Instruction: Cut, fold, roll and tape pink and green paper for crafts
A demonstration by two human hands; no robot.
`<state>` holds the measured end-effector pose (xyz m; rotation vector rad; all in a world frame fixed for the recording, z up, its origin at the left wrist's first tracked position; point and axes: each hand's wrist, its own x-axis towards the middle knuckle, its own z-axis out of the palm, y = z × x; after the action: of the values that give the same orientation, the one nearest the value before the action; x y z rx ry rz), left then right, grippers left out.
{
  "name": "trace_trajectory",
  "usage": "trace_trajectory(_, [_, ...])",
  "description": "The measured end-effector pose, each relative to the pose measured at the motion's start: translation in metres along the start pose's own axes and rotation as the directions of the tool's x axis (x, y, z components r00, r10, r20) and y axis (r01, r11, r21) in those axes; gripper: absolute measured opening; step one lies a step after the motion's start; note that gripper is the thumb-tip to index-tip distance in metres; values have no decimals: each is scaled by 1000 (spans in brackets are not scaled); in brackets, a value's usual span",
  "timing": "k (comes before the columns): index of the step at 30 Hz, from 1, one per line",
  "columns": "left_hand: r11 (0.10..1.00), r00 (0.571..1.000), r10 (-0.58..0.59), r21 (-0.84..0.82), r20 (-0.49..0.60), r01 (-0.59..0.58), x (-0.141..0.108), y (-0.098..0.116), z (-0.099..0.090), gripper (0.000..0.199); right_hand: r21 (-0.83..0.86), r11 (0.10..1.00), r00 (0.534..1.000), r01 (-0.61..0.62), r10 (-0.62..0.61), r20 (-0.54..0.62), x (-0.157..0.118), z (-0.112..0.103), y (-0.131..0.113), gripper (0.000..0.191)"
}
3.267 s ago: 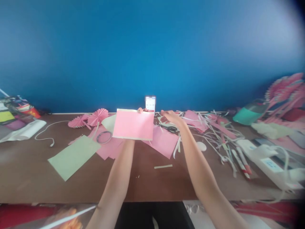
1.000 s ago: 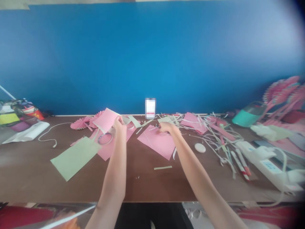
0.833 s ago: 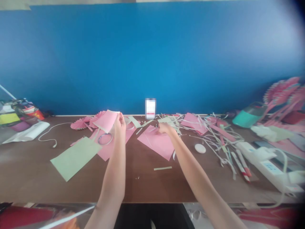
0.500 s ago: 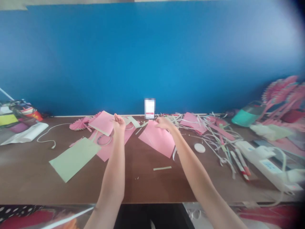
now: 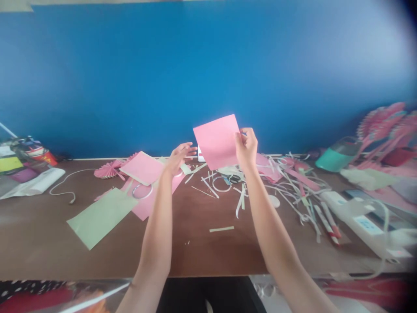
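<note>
Lifted above the back of the table, a pink paper sheet (image 5: 217,142) is pinched at its right edge by my right hand (image 5: 246,145). My left hand (image 5: 180,157) hovers left of that sheet with its fingers apart and nothing in them. Below and left of it lie another pink sheet (image 5: 142,168) and a pale green sheet (image 5: 102,216). A tape-like ring (image 5: 142,191) rests on pink paper. Under the raised sheet are white strips, a second ring (image 5: 222,184) and what look like dark scissor handles (image 5: 234,178).
Tangled paper strips (image 5: 293,191), a round white disc (image 5: 274,201), red-and-white pens (image 5: 326,224) and a power strip (image 5: 368,224) occupy the right side. A pink pleated fan (image 5: 109,169) and a white cable (image 5: 67,192) lie left. A phone (image 5: 200,153) stands behind, mostly covered.
My right hand has raised the pink sheet off the table, uncovering strips and a ring. My left hand has moved right, its fingers now spread.
</note>
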<state>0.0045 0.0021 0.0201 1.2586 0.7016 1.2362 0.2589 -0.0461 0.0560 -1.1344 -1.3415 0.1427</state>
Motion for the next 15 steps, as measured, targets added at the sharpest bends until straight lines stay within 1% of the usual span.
trace_trajectory(2, [999,995,-24,47,99,19,-4,2,10,51,9,998,998,-64,64,-19,0,3,0,36])
trace_trajectory(3, [998,989,-26,62,144,17,-5,3,15,52,19,997,997,-73,73,-18,1,6,1,36])
trace_trajectory(5, [996,979,-15,92,204,-4,-6,3,23,46,53,996,998,-65,66,-14,1,10,0,33])
trace_trajectory(6, [994,978,-7,108,209,-16,-5,3,26,42,76,996,998,-56,57,-13,1,12,-1,31])
trace_trajectory(7, [992,980,2,121,197,-26,-4,2,28,39,98,994,999,-49,50,-8,1,13,-3,28])
trace_trajectory(9, [990,990,25,135,139,-44,-2,0,29,36,124,991,999,-49,46,27,-1,13,-7,24])
trace_trajectory(12, [989,997,51,135,50,-58,3,-4,25,37,99,991,987,-88,73,143,-4,11,-14,22])
trace_trajectory(15, [986,999,32,165,27,-36,5,-9,16,41,51,989,958,-139,122,259,-6,9,-11,19])
